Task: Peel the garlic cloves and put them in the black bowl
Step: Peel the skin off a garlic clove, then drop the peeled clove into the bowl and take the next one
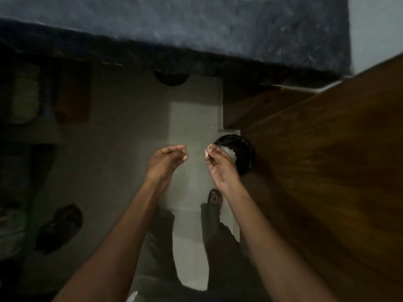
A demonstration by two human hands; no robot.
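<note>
Right hand (214,163) raised over the floor, thumb and fingertips pinched on a small pale garlic clove (206,152) with a flake of skin at its tip. Left hand (166,159) just beside it but apart, fingers loosely curled toward the thumb — whether a scrap of skin sits between them cannot be told through the blur. From large to small around them: dark speckled stone counter (196,25) across the top, brown wooden surface (327,171) filling the right side, grey tiled floor (135,138) below, dark trousers and a sandalled foot (214,198) underneath, another dark sandal (60,227) lying off to the left. Black bowl (241,152) resting right at the wooden surface's edge, partly over it, with pale pieces inside, just behind the right fingers. Judged mid-peel or about to drop the clove in. Risks from here: both hands hanging over open floor, not over the wood — a slip of the pinch on a slick peeled clove likely sends it to the tiles; a careless knuckle against the bowl's rim could tip it off that edge; loose skin clinging to the clove could ride into the bowl with it.
</note>
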